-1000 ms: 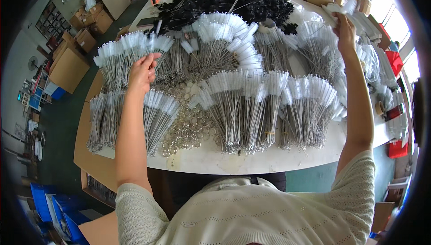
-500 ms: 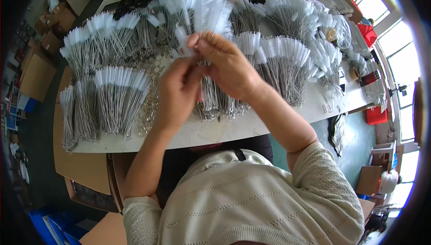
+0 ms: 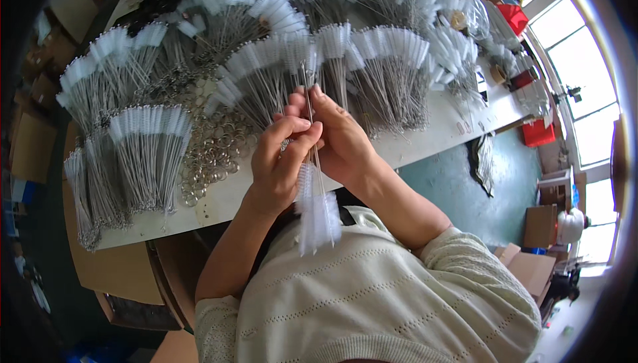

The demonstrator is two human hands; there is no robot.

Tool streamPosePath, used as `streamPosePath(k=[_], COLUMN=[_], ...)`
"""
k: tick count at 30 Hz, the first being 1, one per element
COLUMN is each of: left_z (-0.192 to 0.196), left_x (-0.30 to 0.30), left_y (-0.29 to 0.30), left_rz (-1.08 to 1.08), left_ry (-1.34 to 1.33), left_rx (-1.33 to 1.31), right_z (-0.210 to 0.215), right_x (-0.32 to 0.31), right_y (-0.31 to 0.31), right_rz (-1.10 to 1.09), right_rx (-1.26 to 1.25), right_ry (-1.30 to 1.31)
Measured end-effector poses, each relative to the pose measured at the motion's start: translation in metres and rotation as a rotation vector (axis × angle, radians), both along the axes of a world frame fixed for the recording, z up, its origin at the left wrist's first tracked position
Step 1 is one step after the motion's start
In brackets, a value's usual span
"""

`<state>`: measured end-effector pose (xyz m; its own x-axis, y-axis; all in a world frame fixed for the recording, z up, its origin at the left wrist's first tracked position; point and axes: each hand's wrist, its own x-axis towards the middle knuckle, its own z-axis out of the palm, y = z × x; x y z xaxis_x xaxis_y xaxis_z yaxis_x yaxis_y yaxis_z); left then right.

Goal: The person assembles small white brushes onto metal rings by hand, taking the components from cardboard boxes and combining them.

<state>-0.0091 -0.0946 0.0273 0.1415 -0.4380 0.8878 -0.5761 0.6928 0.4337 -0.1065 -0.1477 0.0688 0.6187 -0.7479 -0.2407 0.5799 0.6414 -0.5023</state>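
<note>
Hands are pinching thin wire-stemmed white bristle brushes: left hand and right hand both closing on the stems, fuzzy heads hanging below the grip. Since before, the bundle is sitting lower, nearer the chest. Beyond the grip, brush fans and shiny metal rings are covering the pale table.

Brush bundles are fanned out all over the table, metal rings piled between them (boxes on the floor right).
</note>
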Motion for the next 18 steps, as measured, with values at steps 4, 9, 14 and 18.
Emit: streamPosePath(k=[4, 9, 14, 18], left_z=[-0.001, -0.034, -0.046, -0.047], left_x=[-0.005, 0.006, 0.001, -0.005], left_y=[0.015, 0.046, 0.056, 0.063], left_rz=[0.127, -0.094, -0.199, -0.158], left_ry=[-0.205, -0.058, 0.093, 0.145], left_rx=[0.073, 0.389, 0.679, 0.779], right_z=[0.002, 0.050, -0.030, -0.053], right_x=[-0.029, -0.087, -0.109, -0.082], right_y=[-0.022, -0.049, -0.019, -0.003], right_rz=[0.199, 0.690, 0.849, 0.634], right_rx=[-0.169, -1.708, -2.528, -1.844], right_ry=[0.006, 1.325, 1.849, 1.388])
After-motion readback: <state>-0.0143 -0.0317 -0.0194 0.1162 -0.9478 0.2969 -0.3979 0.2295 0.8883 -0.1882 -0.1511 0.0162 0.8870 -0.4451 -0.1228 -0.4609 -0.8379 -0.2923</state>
